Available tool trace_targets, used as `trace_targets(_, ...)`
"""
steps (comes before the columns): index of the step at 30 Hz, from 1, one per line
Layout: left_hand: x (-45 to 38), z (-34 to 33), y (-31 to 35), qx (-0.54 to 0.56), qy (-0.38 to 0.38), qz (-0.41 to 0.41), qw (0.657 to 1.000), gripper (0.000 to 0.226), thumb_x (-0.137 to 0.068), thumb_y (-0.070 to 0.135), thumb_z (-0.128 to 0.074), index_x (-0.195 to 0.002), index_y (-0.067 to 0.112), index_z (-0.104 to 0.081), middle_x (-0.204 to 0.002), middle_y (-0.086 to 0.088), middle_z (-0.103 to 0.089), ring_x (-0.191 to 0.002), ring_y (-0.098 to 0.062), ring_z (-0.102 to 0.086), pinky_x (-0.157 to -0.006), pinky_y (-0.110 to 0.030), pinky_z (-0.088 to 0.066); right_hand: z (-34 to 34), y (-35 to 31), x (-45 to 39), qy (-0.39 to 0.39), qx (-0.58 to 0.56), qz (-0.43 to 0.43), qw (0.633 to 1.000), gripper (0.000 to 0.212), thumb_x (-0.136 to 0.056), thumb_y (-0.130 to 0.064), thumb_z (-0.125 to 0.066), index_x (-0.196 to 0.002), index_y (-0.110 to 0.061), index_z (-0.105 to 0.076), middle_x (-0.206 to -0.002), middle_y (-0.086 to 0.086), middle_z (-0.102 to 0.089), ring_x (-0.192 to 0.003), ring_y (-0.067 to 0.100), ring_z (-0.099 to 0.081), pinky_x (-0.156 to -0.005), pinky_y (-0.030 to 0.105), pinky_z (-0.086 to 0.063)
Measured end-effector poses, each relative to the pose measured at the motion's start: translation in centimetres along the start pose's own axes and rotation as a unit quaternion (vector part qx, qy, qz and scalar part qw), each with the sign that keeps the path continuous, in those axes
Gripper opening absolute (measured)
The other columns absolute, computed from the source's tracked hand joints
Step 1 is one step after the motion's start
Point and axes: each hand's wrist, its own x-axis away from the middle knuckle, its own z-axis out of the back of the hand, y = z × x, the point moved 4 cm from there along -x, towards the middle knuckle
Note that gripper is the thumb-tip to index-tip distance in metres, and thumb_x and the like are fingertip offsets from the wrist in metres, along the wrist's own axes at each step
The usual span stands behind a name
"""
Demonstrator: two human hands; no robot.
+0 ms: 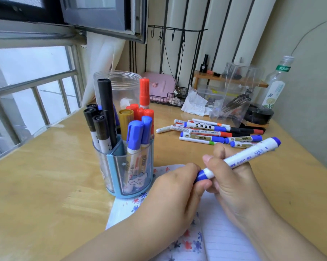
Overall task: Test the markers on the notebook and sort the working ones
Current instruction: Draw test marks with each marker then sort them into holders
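Here both hands meet over the notebook point(224, 240), which lies open at the near edge of the worktop point(46, 185) with its lined page under the wrists and a flower-patterned page or cover showing to the left. The right hand point(232, 183) is curled round the white barrel of a blue marker point(247, 155), thumb on top, and the marker slants up and away to the right, its blue rear end well clear of the fingers. The left hand point(175, 193) pinches the marker's blue cap point(201, 175) at the lower end, fingers folded round it; the cap sits against the barrel, and whether it is fully seated I cannot tell.

Just left of the hands, touching the notebook's far left corner, stands a blue pen holder point(125, 166) with clear walls. It is packed with upright markers: black ones at the left, blue-capped ones at the front, orange and one yellow behind. A clear plastic jar point(119, 87) stands behind it.

Beyond the hands, toward the far right of the worktop, a loose pile of markers point(213, 131) lies flat, mostly white barrels with blue, red, orange and green ends. Farther back stand a clear acrylic box point(234, 95) and a plastic bottle point(275, 85).
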Motion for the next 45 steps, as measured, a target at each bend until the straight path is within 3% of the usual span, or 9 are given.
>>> trace_targets(4, -0.3, 0.2, -0.2, -0.037, -0.003, 0.013, 0.999, 0.035, -0.092, 0.047, -0.029, -0.078, 0.017, -0.041, -0.066, 0.005, -0.049, -0.059, -0.015, -0.042, -0.052, -0.030, -0.031, -0.4, 0.8, -0.2, 0.009, 0.017, -0.044, 0.999, 0.041, -0.067, -0.020, -0.077, -0.046, -0.023, -0.041, -0.046, -0.007, -0.034, -0.042, 0.007, -0.033, -0.042, 0.015, -0.031)
trace_targets(10, -0.9, 1.1, -0.5, -0.025, 0.012, 0.148, 0.989, 0.036, -0.088, 0.049, -0.027, -0.082, 0.018, -0.043, -0.062, 0.009, -0.041, -0.061, -0.014, -0.038, -0.055, -0.026, -0.024, 0.3, -1.4, -0.2, -0.001, 0.289, -0.071, 0.955, 0.050, -0.067, -0.063, -0.054, -0.064, -0.013, -0.061, -0.048, 0.001, -0.051, -0.039, 0.009, -0.039, -0.043, 0.022, -0.032)
trace_targets(15, -1.3, 2.1, 0.8, -0.091, -0.049, 0.214, 0.971, 0.029, -0.099, 0.038, -0.034, -0.078, 0.018, -0.039, -0.063, 0.005, -0.038, -0.069, -0.024, -0.040, -0.057, -0.031, -0.023, 0.5, -6.5, 0.9, 0.012, 0.614, 0.202, 0.763, 0.025, -0.082, -0.018, -0.068, -0.097, -0.037, -0.064, -0.053, -0.017, -0.047, -0.053, 0.005, -0.045, -0.047, 0.017, -0.029)
trace_targets(17, -0.7, 3.1, 1.5, -0.099, -0.048, 0.200, 0.974, 0.031, -0.098, 0.039, -0.035, -0.079, 0.016, -0.041, -0.064, 0.005, -0.039, -0.070, -0.023, -0.044, -0.059, -0.033, -0.026, -0.5, -6.1, 1.7, -0.063, 0.673, 0.225, 0.702, 0.047, -0.066, -0.021, -0.080, -0.106, -0.041, -0.063, -0.070, -0.024, -0.052, -0.059, 0.005, -0.052, -0.044, 0.011, -0.021)
trace_targets(20, 1.1, 4.7, 2.5, -0.092, -0.013, 0.175, 0.980, 0.029, -0.096, 0.043, -0.038, -0.080, 0.019, -0.042, -0.063, 0.007, -0.041, -0.062, -0.013, -0.042, -0.055, -0.026, -0.029, -2.7, -5.8, 3.1, -0.100, 0.724, 0.246, 0.636, 0.030, -0.074, -0.040, -0.074, -0.098, -0.039, -0.056, -0.083, -0.016, -0.058, -0.078, 0.004, -0.057, -0.050, 0.020, -0.035)
trace_targets(23, 3.7, 6.5, 2.9, -0.075, 0.046, 0.170, 0.982, 0.019, -0.093, 0.044, -0.043, -0.095, 0.025, -0.049, -0.064, 0.009, -0.043, -0.061, -0.003, -0.044, -0.056, -0.016, -0.031, -2.9, -6.0, 3.8, -0.075, 0.721, 0.206, 0.657, 0.019, -0.094, -0.040, -0.046, -0.111, -0.035, -0.051, -0.100, -0.012, -0.054, -0.098, 0.006, -0.047, -0.069, 0.026, -0.036)
trace_targets(32, 6.2, 14.1, -1.9, -0.096, 0.191, 0.236, 0.948, 0.008, -0.090, 0.022, -0.055, -0.090, 0.026, -0.048, -0.074, 0.007, -0.054, -0.062, -0.007, -0.050, -0.061, -0.032, -0.042, -4.1, -8.8, 3.5, 0.025, 0.475, 0.152, 0.867, 0.016, -0.086, -0.015, -0.063, -0.071, -0.021, -0.065, -0.056, -0.030, -0.061, -0.058, -0.014, -0.052, -0.055, 0.005, -0.037)
trace_targets(39, 4.0, 17.5, -3.1, -0.138, 0.171, 0.197, 0.956, 0.007, -0.090, 0.020, -0.053, -0.095, 0.024, -0.050, -0.086, 0.010, -0.056, -0.073, -0.002, -0.053, -0.064, -0.022, -0.041, -6.7, -9.5, 1.2, 0.065, 0.448, 0.173, 0.875, 0.033, -0.090, -0.034, -0.059, -0.066, -0.013, -0.053, -0.050, -0.006, -0.042, -0.048, 0.006, -0.038, -0.050, 0.018, -0.031)
trace_targets(45, 0.8, 19.8, -4.6, -0.159, 0.133, 0.192, 0.959, 0.021, -0.091, 0.011, -0.049, -0.107, 0.022, -0.053, -0.100, 0.007, -0.055, -0.079, -0.008, -0.055, -0.070, -0.025, -0.040, -7.9, -9.4, 0.4, 0.039, 0.404, 0.160, 0.900, 0.036, -0.086, -0.043, -0.057, -0.074, -0.010, -0.059, -0.079, 0.014, -0.068, -0.069, 0.026, -0.059, -0.067, 0.039, -0.048)
